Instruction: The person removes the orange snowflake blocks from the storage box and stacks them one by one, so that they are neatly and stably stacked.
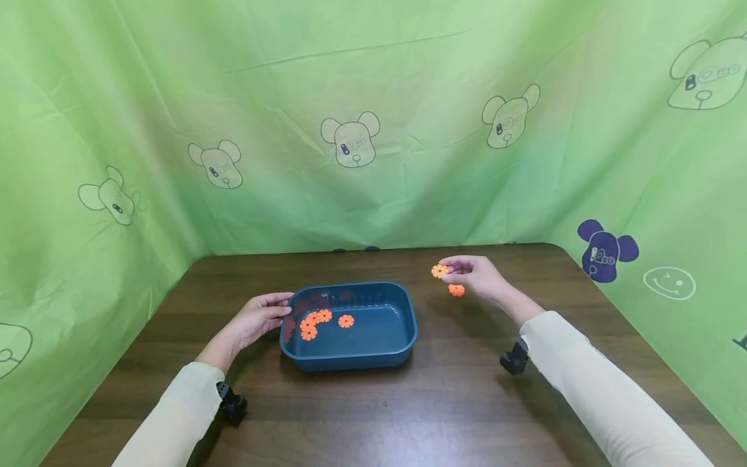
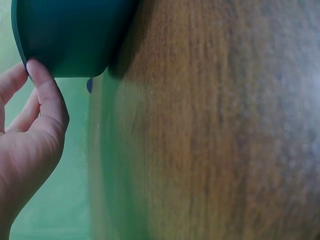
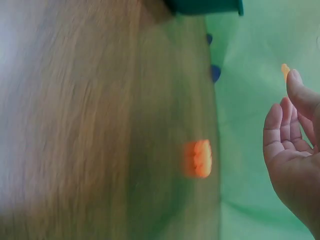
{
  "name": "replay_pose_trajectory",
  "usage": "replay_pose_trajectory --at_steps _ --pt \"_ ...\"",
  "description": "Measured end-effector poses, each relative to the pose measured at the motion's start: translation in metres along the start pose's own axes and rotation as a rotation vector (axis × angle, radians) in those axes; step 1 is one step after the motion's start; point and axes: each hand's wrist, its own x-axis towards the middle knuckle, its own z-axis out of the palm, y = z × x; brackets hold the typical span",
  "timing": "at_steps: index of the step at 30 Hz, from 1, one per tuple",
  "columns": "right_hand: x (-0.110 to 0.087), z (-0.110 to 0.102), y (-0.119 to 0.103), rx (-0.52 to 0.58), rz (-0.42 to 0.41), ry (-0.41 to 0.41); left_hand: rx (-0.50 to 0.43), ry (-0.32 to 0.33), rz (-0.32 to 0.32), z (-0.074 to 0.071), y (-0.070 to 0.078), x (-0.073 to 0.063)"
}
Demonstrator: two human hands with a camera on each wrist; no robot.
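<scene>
My left hand (image 1: 255, 319) pinches the left rim of a dark blue plastic basin (image 1: 373, 332). In the left wrist view, the thumb (image 2: 46, 87) lies against the basin's wall, with fingers on its other side. Several orange notched flower-shaped discs (image 1: 308, 332) lie in the basin, most of them overlapping at its left, one nearer the middle. My right hand (image 1: 475, 275) holds up one orange notched disc (image 1: 439, 271) between thumb and fingertips, right of the basin. Below that hand, more orange discs (image 3: 202, 158) sit on the table in a small stack.
The brown wooden table (image 1: 362, 415) has its far edge against a green curtain (image 1: 408, 194) with bear-head prints. The curtain hangs along both sides too. Each wrist carries a small black camera, such as the right one (image 1: 515, 358).
</scene>
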Motion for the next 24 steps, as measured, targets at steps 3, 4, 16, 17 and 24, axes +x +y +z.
replay_pose_trajectory --at_steps 3,4,16,17,24 --pt "0.001 -0.004 0.007 0.014 0.001 0.013 0.002 -0.005 0.005 -0.001 0.0 -0.001" --pt "0.001 -0.005 0.01 0.022 0.006 0.015 -0.001 0.0 0.003 -0.001 0.0 -0.001" --pt "0.002 -0.023 0.036 -0.053 0.04 0.054 -0.003 -0.02 0.01 0.0 0.001 0.0" --pt "0.002 -0.024 0.037 -0.062 0.044 0.055 0.0 -0.023 0.011 0.0 0.001 -0.001" --pt "0.0 -0.028 0.044 -0.08 0.089 0.029 0.009 -0.026 0.012 0.0 0.001 -0.002"
